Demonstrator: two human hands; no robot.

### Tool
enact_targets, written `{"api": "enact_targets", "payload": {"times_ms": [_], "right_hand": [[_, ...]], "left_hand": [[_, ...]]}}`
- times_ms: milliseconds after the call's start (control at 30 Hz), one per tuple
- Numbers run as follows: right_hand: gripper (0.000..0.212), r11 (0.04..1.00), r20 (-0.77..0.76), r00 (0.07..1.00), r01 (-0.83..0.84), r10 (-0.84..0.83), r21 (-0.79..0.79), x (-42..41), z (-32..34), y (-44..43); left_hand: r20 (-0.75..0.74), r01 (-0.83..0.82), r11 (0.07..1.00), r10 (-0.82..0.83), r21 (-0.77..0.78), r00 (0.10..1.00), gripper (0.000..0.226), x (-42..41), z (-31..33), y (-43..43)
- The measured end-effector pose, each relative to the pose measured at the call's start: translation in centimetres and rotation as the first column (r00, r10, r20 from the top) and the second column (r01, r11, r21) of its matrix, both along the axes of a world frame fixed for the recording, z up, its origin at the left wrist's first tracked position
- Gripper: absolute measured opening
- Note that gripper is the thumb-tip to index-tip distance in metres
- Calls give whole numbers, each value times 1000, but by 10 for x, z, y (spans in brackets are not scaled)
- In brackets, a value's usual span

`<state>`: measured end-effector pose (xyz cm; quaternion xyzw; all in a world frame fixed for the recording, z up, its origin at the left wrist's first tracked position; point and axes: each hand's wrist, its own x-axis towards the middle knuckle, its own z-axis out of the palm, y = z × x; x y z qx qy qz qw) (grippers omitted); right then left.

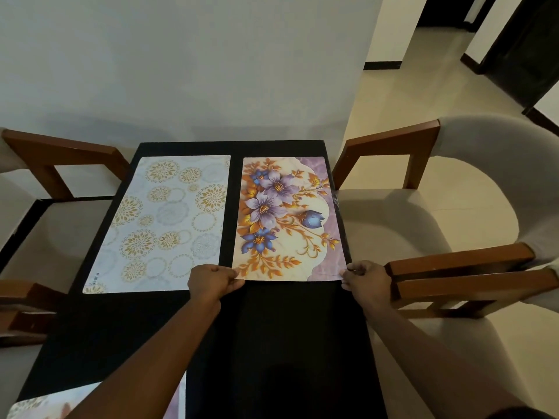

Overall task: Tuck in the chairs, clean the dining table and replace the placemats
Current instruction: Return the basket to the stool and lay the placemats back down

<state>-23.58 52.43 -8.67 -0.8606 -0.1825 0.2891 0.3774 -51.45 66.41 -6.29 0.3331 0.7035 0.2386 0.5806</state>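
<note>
Floral placemat (287, 219), with purple and blue flowers and orange leaves, is lying on the far right part of the black dining table (287, 343), and its right edge is running close along the table's right edge. The left hand (211, 282) is pinching the near left corner of this mat between the thumb and the curled fingers. The right hand (367, 279) is gripping the near right corner in the same way. Both forearms are reaching forward over the dark table surface. I cannot tell whether the near edge is being lifted or is lying flat.

Just beside this mat, on its left, a pale placemat (160, 222) with gold and grey circles is lying flat. A narrow dark strip of table is showing between the two, so they are not touching. A third placemat (45, 403) is showing only partly at the near left corner of the table, half hidden by the left forearm.

On the right side, a grey chair (438, 207) with wooden arms is standing just beside the table, and the wooden arm of a nearer chair (469, 279) is coming close to the right hand. On the left side, another chair (45, 231) of the same kind is standing against the table.
</note>
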Motion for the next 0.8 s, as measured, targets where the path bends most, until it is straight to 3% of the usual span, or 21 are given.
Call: {"api": "enact_targets", "payload": {"times_ms": [567,800], "right_hand": [[19,998,53,997,53,-51,-33,-3,-5,3],[12,998,79,996,53,-50,-44,-6,-3,4]], "left_hand": [[-116,64,998,-62,20,991,9,2,-8,1],[-174,105,991,-90,79,981,8,-3,-10,-1]]}}
